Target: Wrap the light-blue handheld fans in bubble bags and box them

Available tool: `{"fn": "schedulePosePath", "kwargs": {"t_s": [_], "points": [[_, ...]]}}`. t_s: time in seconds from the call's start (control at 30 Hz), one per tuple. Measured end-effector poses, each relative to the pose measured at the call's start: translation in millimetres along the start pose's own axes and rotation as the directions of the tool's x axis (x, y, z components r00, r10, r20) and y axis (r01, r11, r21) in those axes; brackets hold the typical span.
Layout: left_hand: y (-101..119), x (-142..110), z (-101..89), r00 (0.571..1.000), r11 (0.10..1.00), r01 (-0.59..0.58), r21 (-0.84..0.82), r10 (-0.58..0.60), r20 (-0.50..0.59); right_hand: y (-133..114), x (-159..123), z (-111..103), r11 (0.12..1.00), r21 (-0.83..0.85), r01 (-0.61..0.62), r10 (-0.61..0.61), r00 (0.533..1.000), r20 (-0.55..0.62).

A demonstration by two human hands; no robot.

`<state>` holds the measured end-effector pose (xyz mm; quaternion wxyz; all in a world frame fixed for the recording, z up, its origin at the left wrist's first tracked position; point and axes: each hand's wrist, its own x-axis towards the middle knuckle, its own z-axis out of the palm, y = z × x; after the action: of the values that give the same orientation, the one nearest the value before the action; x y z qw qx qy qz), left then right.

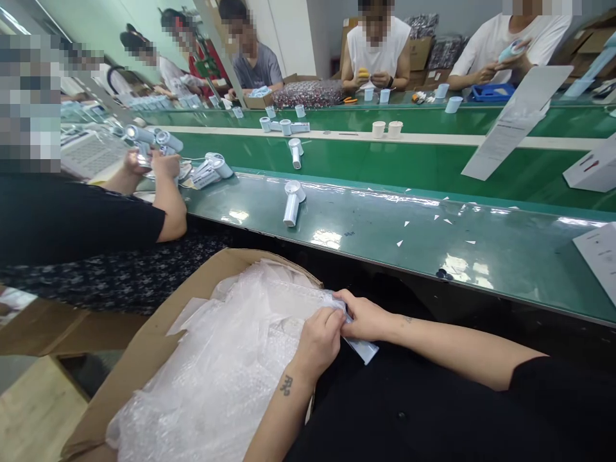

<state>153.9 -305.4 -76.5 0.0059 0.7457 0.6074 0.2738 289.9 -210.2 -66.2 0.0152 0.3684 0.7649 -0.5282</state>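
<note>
My left hand (320, 340) is closed, its fingertips pinched at the near side of a light-blue piece in clear plastic (364, 351). My right hand (364, 316) grips the same piece from the right, thumb and fingers around it. Both hands hide most of it; only its flat lower end shows clearly, so its kind cannot be told. Just left of my hands, a cardboard box (144, 346) is heaped with clear bubble-wrap bags (216, 359). On the bench beyond lies a light-blue handheld device with a round head (292, 204).
A green conveyor belt (346, 157) runs behind the bench edge (366, 256), carrying another such device (295, 154) and white cups (379, 129). White paper scraps (407, 224) litter the bench. At left, a co-worker's hands (163, 165) hold similar devices; other people sit across.
</note>
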Motion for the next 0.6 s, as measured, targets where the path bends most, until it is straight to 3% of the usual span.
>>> {"fn": "schedulePosePath", "kwargs": {"t_s": [0.07, 0.13, 0.2, 0.27, 0.33, 0.4, 0.5, 0.6], "points": [[1, -2, -1.1, 0.999, 1.0, 0.03, 0.009, -0.029, -0.043, 4, 0, 5, 0.987, 0.162, -0.012, 0.021, 0.998, -0.054], [6, -8, 3.0, 0.986, 0.994, 0.112, -0.016, -0.113, -0.122, 7, 0, 11, 0.905, 0.42, -0.072, 0.119, 0.989, -0.088], [13, -18, 10.8, 0.957, 0.974, 0.208, -0.09, -0.222, -0.188, 9, 1, 19, 0.69, 0.71, -0.139, 0.234, 0.972, -0.037], [17, -29, 18.8, 0.897, 0.918, 0.341, -0.202, -0.382, -0.221, 9, 0, 26, 0.449, 0.877, -0.169, 0.282, 0.959, 0.041], [17, -35, 23.1, 0.802, 0.822, 0.466, -0.326, -0.549, -0.237, 8, -1, 30, 0.282, 0.941, -0.185, 0.263, 0.959, 0.11], [13, -35, 22.6, 0.734, 0.737, 0.509, -0.445, -0.641, -0.223, 5, -2, 31, 0.186, 0.954, -0.235, 0.203, 0.959, 0.197], [5, -31, 18.4, 0.695, 0.666, 0.503, -0.551, -0.69, -0.201, -1, -5, 28, 0.105, 0.943, -0.316, 0.12, 0.945, 0.304], [5, -31, 19.7, 0.685, 0.699, 0.502, -0.509, -0.681, -0.259, -7, -6, 24, 0.08, 0.947, -0.311, 0.143, 0.944, 0.298]]}}
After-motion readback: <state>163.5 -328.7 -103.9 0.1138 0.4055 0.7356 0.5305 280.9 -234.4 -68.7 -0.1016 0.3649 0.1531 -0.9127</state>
